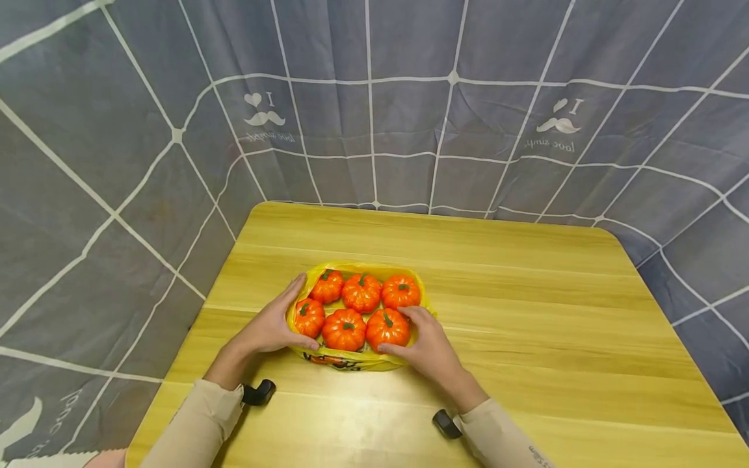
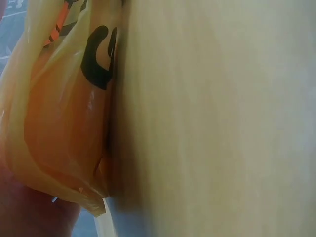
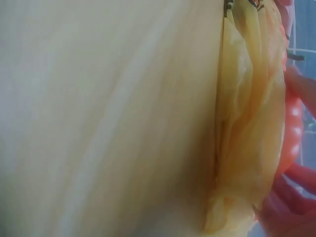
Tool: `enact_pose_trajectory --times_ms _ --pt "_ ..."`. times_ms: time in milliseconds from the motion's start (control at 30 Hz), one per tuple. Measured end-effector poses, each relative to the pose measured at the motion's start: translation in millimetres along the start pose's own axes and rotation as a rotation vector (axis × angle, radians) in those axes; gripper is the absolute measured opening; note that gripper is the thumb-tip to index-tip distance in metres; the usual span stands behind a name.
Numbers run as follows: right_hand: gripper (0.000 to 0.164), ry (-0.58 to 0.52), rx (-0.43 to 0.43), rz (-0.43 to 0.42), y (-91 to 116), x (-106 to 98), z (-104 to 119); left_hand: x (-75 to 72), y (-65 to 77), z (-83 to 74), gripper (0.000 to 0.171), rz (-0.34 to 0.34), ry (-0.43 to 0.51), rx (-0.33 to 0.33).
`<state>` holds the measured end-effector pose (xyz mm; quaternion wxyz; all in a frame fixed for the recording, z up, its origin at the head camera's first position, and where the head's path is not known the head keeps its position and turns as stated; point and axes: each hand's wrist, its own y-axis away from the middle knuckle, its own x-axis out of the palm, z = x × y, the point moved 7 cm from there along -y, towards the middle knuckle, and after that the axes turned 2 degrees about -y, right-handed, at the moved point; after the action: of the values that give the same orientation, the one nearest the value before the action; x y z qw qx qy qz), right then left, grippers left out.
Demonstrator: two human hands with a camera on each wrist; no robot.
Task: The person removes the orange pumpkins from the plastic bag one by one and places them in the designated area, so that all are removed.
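Note:
Several small orange pumpkins (image 1: 344, 329) with green stems sit in two rows inside an open yellow plastic bag (image 1: 374, 362) on the table. My left hand (image 1: 272, 323) holds the bag's left side, with the thumb over the front rim and the fingers along the outside. My right hand (image 1: 430, 341) grips the front right pumpkin (image 1: 386, 330) between thumb and fingers at the bag's right end. In the left wrist view, the thin bag (image 2: 64, 133) with dark print covers much of that hand. Bunched yellow film of the bag (image 3: 247, 128) hangs beside the pumpkin (image 3: 291, 131) in the right wrist view.
The light wooden table (image 1: 556, 325) extends past the bag on all sides. A grey curtain (image 1: 409, 117) with white grid lines hangs behind the table and along both sides. Black wrist mounts (image 1: 260, 392) stick out below both sleeves.

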<state>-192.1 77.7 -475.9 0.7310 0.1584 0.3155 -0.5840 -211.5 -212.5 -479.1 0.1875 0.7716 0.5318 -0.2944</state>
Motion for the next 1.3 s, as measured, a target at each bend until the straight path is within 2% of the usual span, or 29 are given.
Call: enact_pose_trajectory --times_ms 433,667,800,967,1033,1300 --pt "0.078 0.004 -0.013 -0.019 4.3 -7.6 8.2 2.4 -3.5 0.3 0.139 0.019 0.01 -0.008" --pt "0.077 -0.051 -0.04 -0.055 2.9 -29.7 19.3 -0.7 -6.6 -2.1 0.139 0.027 0.012 -0.008" --pt "0.074 -0.106 -0.053 -0.091 -1.4 -48.1 17.3 -2.6 -5.6 0.1 0.139 0.035 -0.007 -0.022" --pt "0.072 -0.159 -0.025 -0.145 -8.3 -79.4 -0.9 -3.8 -4.2 2.9 0.139 0.065 -0.024 -0.011" --pt "0.073 -0.146 -0.001 -0.164 -10.3 -93.5 -12.4 -3.8 -3.2 3.1 0.141 0.081 -0.02 -0.002" --pt "0.078 -0.098 0.183 -0.225 -7.2 -147.0 -80.9 -1.6 0.2 5.4 0.143 0.11 0.007 0.006"
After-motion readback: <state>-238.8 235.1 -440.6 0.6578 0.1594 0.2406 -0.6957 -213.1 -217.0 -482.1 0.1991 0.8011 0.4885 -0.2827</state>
